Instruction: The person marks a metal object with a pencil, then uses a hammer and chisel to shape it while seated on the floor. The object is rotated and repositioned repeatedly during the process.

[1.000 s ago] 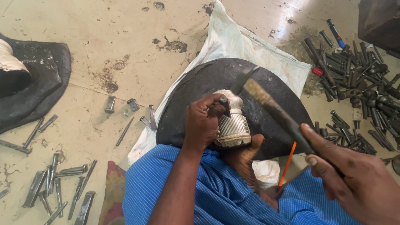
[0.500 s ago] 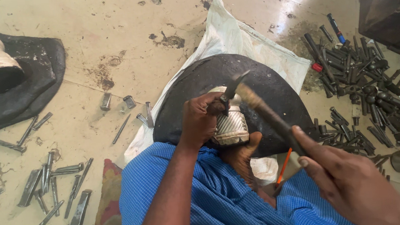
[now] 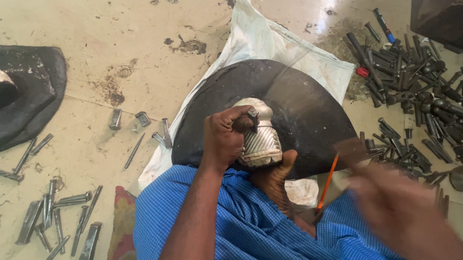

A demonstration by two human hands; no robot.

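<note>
Fingers of the left hand (image 3: 226,136) are curled tight around a short dark punch (image 3: 252,116), whose long axis runs roughly up and away from the person and whose tip stands against the top of a ribbed silver metal vessel (image 3: 259,136). The vessel lies just beside these fingers, on their right, with its long axis pointing away from the person, on a dark round block (image 3: 308,105). A bare foot (image 3: 273,177) presses the vessel from below.

The right hand (image 3: 403,209) is only a blur low on the right; whether its fingers are closed on anything cannot be told. An orange-handled tool (image 3: 327,186) lies between it and the foot.

Under the block there is a white sack (image 3: 268,36). Left of the fingers, well apart, loose metal chisels (image 3: 58,214) lie on the floor, and a black cushion (image 3: 19,99) carries another silver piece, cut off by the edge. Right of the block lies a heap of dark punches (image 3: 420,89). The blue cloth (image 3: 253,241) hides the legs.
</note>
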